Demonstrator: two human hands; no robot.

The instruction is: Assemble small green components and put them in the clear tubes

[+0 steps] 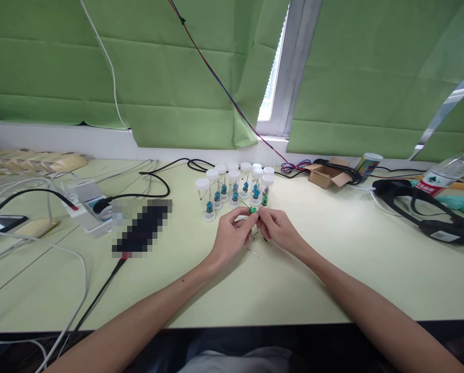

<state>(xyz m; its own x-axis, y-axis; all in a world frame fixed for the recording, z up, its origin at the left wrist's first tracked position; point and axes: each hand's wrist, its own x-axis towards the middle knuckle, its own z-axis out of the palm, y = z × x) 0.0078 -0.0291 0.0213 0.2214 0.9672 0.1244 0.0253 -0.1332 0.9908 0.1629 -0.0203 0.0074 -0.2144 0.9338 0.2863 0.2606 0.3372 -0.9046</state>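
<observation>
My left hand point(234, 233) pinches a small shiny green piece point(253, 210) between thumb and forefinger. From the other side, the closed fingertips of my right hand point(279, 229) meet the same piece. Its underside is hidden by my fingers. A thin metal wire point(255, 253) shows below my left fingers; I cannot tell whether it joins the green piece or lies on the table. Just beyond my hands stand several clear tubes with white caps point(203, 184). Small blue pieces point(209, 207) with thin wires sit inside most of them, and one at the right has a green piece point(265, 199).
On the pale table point(313, 295), a power strip point(88, 207), cables and a blurred dark object point(142, 228) lie left. At right are an open cardboard box point(327, 173), a can point(367, 165), a black headset point(430, 217) and a red-capped bottle point(449, 171). Green blinds hang behind.
</observation>
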